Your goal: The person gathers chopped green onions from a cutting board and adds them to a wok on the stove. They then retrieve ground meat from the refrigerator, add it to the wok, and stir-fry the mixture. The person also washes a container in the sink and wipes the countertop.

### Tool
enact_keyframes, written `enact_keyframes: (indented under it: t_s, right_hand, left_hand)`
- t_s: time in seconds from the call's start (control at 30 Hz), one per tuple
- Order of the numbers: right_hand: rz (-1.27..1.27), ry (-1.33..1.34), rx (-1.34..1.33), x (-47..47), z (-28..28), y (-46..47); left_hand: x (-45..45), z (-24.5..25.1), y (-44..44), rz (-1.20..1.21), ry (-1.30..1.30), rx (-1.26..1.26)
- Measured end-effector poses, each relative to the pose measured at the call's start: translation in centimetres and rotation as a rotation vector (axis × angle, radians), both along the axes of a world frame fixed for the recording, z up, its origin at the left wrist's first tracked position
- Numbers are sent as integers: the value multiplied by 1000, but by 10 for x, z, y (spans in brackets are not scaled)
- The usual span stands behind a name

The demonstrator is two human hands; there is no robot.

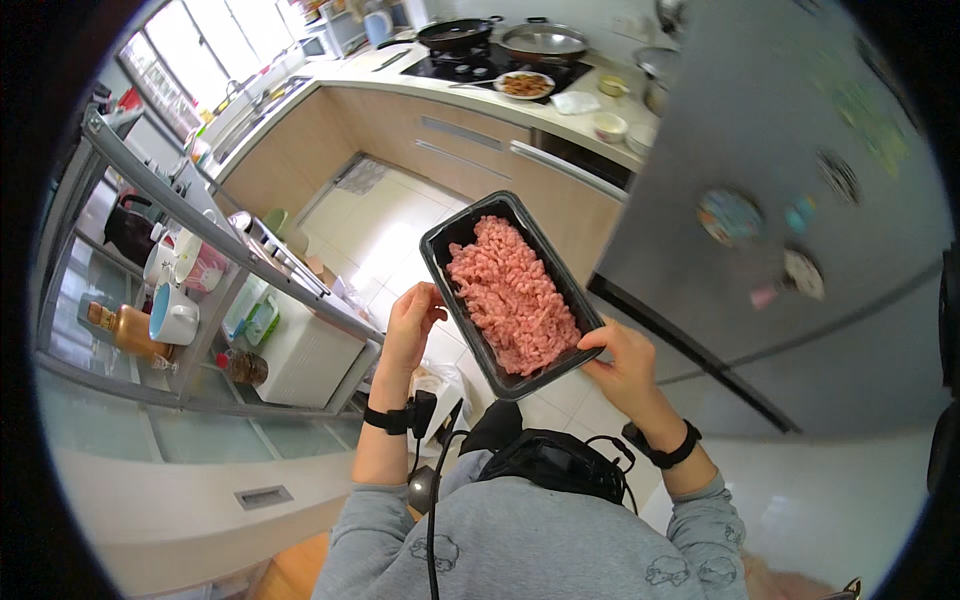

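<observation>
A black plastic tray point(439, 259) of raw minced meat point(514, 300) is held up in front of my body, tilted so its long side runs from upper left to lower right. My right hand point(621, 360) grips its lower right corner, thumb over the rim and fingers underneath. At the tray's left side, my left hand point(414, 324) has its curled fingers against the edge; the tips are partly hidden behind it. No cover is visible over the meat. Both wrists wear black straps.
A grey refrigerator point(750, 112) with magnets stands at my right. Shelves at my left hold a white mug point(174, 315) and bottles. Ahead, the counter carries a black frying pan point(456, 34), a lidded pan point(544, 41), a plate of food point(525, 85) and bowls point(610, 127).
</observation>
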State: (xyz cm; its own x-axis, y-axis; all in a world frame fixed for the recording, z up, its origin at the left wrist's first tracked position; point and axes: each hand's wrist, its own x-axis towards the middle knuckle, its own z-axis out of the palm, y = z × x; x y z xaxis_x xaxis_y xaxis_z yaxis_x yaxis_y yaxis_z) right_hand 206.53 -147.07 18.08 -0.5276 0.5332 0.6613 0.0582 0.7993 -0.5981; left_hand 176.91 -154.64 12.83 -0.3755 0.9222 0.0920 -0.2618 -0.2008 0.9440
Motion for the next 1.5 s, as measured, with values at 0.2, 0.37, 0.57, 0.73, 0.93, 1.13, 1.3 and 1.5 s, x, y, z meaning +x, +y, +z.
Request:
enact_keyframes:
  t_s: [0.2,0.37,0.57,0.73,0.93,1.13,1.3,1.5]
  right_hand:
    - [186,-72,-17,-174,42,140]
    - [317,-46,34,-310,55,223]
    - [489,-169,61,-460,30,326]
    - [730,-174,73,-583,21,434]
    - [990,-233,-713,-733,49,562]
    - [929,-460,-991,-882,42,647]
    - [950,-286,-1085,-1001,42,711]
    - [755,5,-1151,-1145,82,815]
  left_hand:
    - [-151,22,95,36,-90,60]
    - [-260,33,148,94,-238,55]
    - [-373,18,212,275,-364,155]
    - [-474,13,297,471,-399,170]
    - [-597,56,399,540,-294,203]
    - [-726,68,495,520,-278,93]
    - [-868,74,605,397,-280,87]
    - [-1034,130,747,126,-114,49]
